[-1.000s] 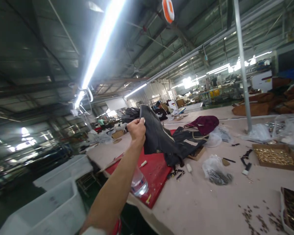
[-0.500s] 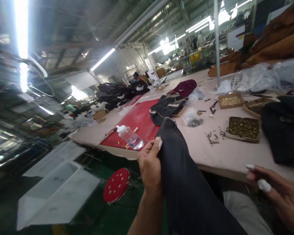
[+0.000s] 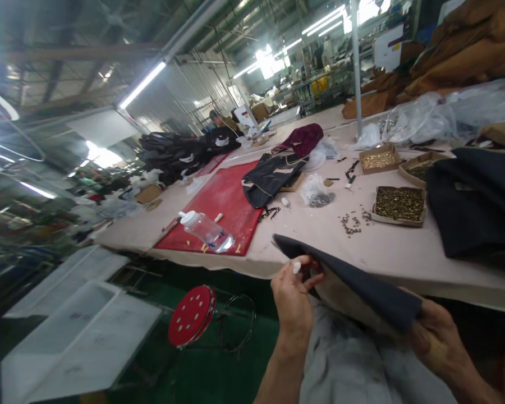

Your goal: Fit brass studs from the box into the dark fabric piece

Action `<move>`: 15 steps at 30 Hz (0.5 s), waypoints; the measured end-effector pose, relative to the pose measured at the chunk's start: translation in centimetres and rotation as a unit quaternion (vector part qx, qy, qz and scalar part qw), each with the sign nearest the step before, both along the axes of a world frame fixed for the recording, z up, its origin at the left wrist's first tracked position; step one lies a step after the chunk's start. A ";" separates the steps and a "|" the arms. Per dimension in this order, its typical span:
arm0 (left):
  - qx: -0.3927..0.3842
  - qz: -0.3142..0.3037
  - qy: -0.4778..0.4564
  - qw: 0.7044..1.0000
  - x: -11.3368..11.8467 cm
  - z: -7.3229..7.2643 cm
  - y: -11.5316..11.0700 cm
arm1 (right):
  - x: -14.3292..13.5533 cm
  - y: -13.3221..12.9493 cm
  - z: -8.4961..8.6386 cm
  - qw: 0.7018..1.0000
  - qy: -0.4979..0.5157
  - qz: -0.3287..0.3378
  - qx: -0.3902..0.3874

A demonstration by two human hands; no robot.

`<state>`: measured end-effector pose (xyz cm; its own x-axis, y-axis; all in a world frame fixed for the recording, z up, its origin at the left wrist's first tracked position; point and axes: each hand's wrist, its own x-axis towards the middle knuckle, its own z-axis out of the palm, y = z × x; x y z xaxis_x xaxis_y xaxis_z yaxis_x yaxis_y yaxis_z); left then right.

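Note:
A dark fabric piece (image 3: pixel 362 280) is stretched between my two hands over my lap, its pale underside partly showing. My left hand (image 3: pixel 294 289) pinches its near-left edge, with a white covering on one fingertip. My right hand (image 3: pixel 435 336) is closed round the right end, its fingertips partly hidden by the fabric. Beyond the fabric, an open box of small brass-coloured pieces (image 3: pixel 399 205) stands on the pale tabletop (image 3: pixel 320 235), with loose pieces (image 3: pixel 350 223) scattered to its left.
A clear bottle (image 3: pixel 206 230) lies on the red sheet (image 3: pixel 235 188). More dark fabric (image 3: pixel 475 202) is piled at the right. A metal pole (image 3: pixel 357 67) rises from the table. A red stool (image 3: pixel 192 316) stands below the table edge. A person (image 3: pixel 219 126) is at the far end.
The dark fabric has swung from hanging upright to lying slantwise across my lap. My right hand, formerly apart from it, now holds its right end. The view has shifted slightly.

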<state>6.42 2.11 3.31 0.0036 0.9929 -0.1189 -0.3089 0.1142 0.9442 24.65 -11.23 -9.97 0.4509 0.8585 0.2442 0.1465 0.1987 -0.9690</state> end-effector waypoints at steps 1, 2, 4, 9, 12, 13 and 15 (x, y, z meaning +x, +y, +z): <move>0.007 0.024 0.032 0.999 -0.8 -1.3 0.6 | 0.2 0.0 -0.2 0.998 0.020 -0.025 -0.053; 0.007 0.055 0.071 0.996 -1.6 -2.7 1.4 | 0.4 0.0 -0.2 0.993 0.034 -0.047 -0.103; -0.018 0.109 0.149 0.983 -3.1 -5.7 2.9 | 0.7 0.1 0.1 0.983 0.051 -0.057 -0.168; -0.124 0.056 0.190 0.972 -4.7 -11.5 4.3 | 2.2 -0.2 -0.5 0.981 0.040 -0.051 -0.182; -0.168 -0.011 0.160 0.973 -4.5 -12.5 3.5 | 3.3 -1.2 -1.7 0.981 0.025 -0.040 -0.189; -0.172 -0.021 0.152 0.973 -4.4 -12.6 3.2 | 3.5 -1.6 -2.0 0.981 0.019 -0.032 -0.193; -0.173 -0.037 0.137 0.975 -4.2 -12.5 2.7 | 3.8 -2.2 -2.3 0.980 0.007 -0.046 -0.193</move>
<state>2.23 4.77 -9.21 -0.0051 0.8916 -0.4527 -0.0284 0.4524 0.8914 28.41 -13.43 -12.27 0.5310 0.8418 -0.0966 0.1337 -0.1958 -0.9715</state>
